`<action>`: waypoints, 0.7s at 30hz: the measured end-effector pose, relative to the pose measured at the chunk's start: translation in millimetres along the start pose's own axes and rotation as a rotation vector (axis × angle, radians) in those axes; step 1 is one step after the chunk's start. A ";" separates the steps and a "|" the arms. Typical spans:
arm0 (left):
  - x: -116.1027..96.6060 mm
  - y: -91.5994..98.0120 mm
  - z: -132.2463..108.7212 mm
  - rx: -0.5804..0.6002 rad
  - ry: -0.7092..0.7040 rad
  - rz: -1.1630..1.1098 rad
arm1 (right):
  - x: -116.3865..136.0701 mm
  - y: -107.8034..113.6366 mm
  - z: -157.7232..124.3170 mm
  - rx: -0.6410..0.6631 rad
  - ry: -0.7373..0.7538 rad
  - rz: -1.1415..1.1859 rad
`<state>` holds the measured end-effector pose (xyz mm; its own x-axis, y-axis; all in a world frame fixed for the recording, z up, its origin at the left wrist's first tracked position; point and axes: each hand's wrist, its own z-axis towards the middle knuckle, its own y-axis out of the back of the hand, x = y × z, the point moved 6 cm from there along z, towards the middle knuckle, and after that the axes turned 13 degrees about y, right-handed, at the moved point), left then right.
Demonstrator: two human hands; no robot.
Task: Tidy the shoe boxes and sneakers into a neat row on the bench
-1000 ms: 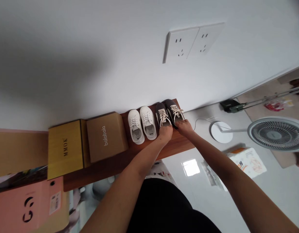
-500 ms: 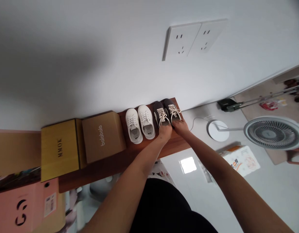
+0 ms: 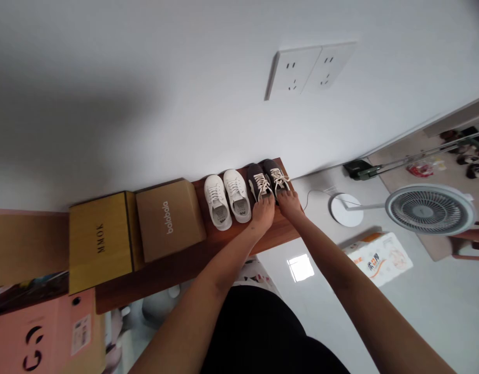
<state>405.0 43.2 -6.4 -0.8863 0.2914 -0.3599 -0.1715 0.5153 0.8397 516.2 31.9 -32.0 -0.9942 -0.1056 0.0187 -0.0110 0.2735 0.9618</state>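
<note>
Two dark sneakers with cream laces sit side by side at the right end of a brown wooden shelf (image 3: 258,241), toes toward the wall. My left hand (image 3: 263,212) grips the heel of the left dark sneaker (image 3: 257,176), its fingertips over the collar. On the heel of the right dark sneaker (image 3: 273,171) is my right hand (image 3: 290,203), fingers curled into the opening. Just left of them stand a white sneaker (image 3: 236,193) and its mate (image 3: 216,200), also toes to the wall. Both dark heels are mostly hidden by my hands.
Left along the shelf are a brown shoebox (image 3: 169,221) and a yellow shoebox (image 3: 101,241), with a pink box (image 3: 40,332) lower down. To the right, a fan (image 3: 424,210) stands on the floor near a tissue pack (image 3: 379,258). Wall sockets (image 3: 313,67) are above.
The view has shifted slightly. Both hands stay at the heels of the dark sneakers, and the shoes keep about the same place on the shelf.
</note>
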 end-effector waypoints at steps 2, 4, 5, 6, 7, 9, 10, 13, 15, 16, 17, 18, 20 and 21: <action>18.4 14.5 -26.7 -0.002 -0.026 -0.141 | 8.0 12.1 -14.5 -0.069 -0.067 0.033; 51.3 27.0 -61.6 0.042 -0.017 -0.342 | 23.7 19.3 -32.7 -0.141 -0.113 0.132; 73.9 31.6 -81.6 0.068 0.018 -0.449 | 35.7 19.9 -42.6 -0.178 -0.122 0.211; 99.6 34.6 -103.1 0.091 0.064 -0.544 | 50.7 18.4 -52.7 -0.220 -0.125 0.313; 127.8 36.7 -125.8 0.089 0.113 -0.619 | 68.6 14.8 -62.8 -0.266 -0.122 0.435; 191.0 36.8 -173.3 0.026 0.259 -0.721 | 111.2 -1.0 -82.0 -0.304 -0.140 0.684; 223.5 32.3 -197.2 0.015 0.351 -0.774 | 135.8 -12.9 -90.0 -0.278 -0.154 0.804; 318.1 11.3 -264.7 -0.046 0.708 -0.983 | 223.2 -52.0 -102.5 -0.020 -0.067 1.093; 370.8 -2.5 -300.4 -0.138 0.962 -1.261 | 275.7 -72.1 -101.9 0.156 -0.035 1.192; 391.8 -7.0 -312.2 -0.190 1.057 -1.418 | 297.2 -78.6 -97.8 0.198 -0.054 1.250; 410.2 -9.0 -319.5 -0.247 1.131 -1.565 | 315.5 -82.8 -90.7 0.206 -0.098 1.326; 426.4 -8.1 -321.9 -0.298 1.179 -1.688 | 331.5 -85.1 -81.3 0.190 -0.159 1.424; 455.3 0.8 -315.8 -0.378 1.226 -1.835 | 358.1 -86.0 -57.9 0.122 -0.314 1.648; 468.4 6.8 -309.9 -0.412 1.245 -1.868 | 370.1 -84.9 -45.1 0.091 -0.370 1.753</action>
<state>-144.7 -66.5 -43.3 0.5929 -0.7139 -0.3727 -0.7536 -0.6550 0.0558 154.0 -73.6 -94.4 0.1789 0.5301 0.8289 0.9829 -0.1327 -0.1273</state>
